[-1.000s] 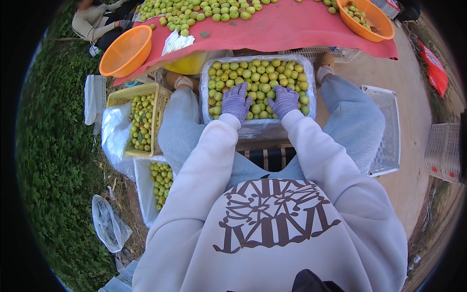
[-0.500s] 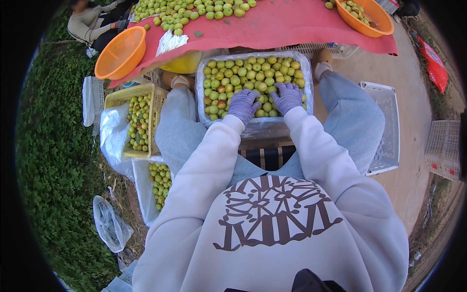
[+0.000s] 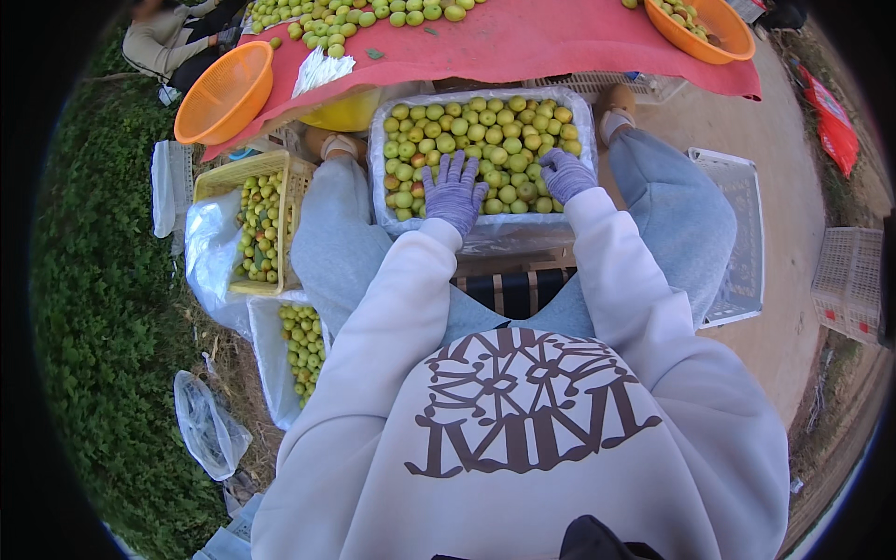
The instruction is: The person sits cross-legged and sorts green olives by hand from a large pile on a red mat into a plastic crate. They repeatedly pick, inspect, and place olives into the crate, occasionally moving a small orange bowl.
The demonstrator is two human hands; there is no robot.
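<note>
A crate lined with clear plastic [image 3: 378, 177] sits between my legs, filled with round green-yellow fruits [image 3: 495, 131], a few tinged red. My left hand [image 3: 455, 191], in a purple knit glove, lies over the fruits at the crate's near left with its fingers spread. On the near right, my right hand [image 3: 569, 175], gloved alike, is closed, its fingers bent down against the fruits. Whatever those fingers hold, if anything, is hidden beneath them.
Ahead is a red-covered table [image 3: 523, 47] with more fruits, an orange basket [image 3: 224, 93] on its left and an orange bowl [image 3: 714, 47] on its right. A yellow crate [image 3: 303, 201] of fruits stands left; a white crate [image 3: 747, 243] lies right. Another person [image 3: 168, 47] sits far left.
My left hand has shifted slightly left and its fingers have spread. My right hand has moved a little right and its fingers have drawn in, widening the gap between the hands.
</note>
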